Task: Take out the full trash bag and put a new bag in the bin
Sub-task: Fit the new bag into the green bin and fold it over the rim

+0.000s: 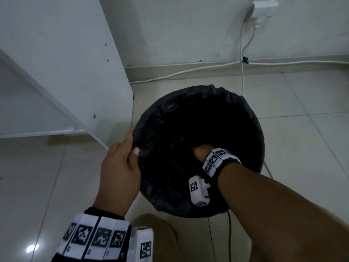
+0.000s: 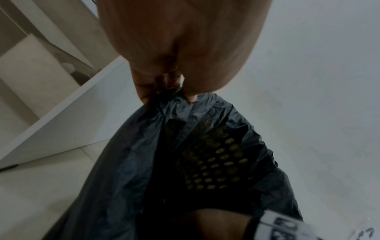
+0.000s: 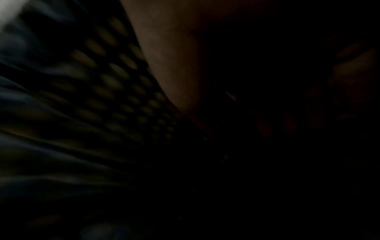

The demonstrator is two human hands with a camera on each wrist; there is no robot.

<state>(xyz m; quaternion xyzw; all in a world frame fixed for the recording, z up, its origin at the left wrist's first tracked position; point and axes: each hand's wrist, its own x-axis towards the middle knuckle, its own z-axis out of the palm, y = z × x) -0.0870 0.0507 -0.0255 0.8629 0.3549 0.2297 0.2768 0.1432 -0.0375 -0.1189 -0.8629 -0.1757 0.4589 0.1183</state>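
Note:
A round bin (image 1: 261, 148) stands on the tiled floor, lined with a black trash bag (image 1: 188, 103) folded over its rim. My left hand (image 1: 130, 146) pinches the bag's edge at the left rim between thumb and fingers; the left wrist view shows the pinched bag (image 2: 185, 113) and the bin's perforated wall (image 2: 216, 162) through the plastic. My right hand (image 1: 200, 151) reaches down inside the bag, its fingers hidden in the dark. The right wrist view is nearly black, showing only the perforated wall (image 3: 115, 78) and a dim part of the hand (image 3: 174, 56).
A white cabinet panel (image 1: 66, 63) stands close to the left of the bin. White cables (image 1: 242, 59) run along the wall base behind it, from a plug (image 1: 264, 10). A dark cord (image 1: 229, 233) trails on the floor near my knee (image 1: 156, 227).

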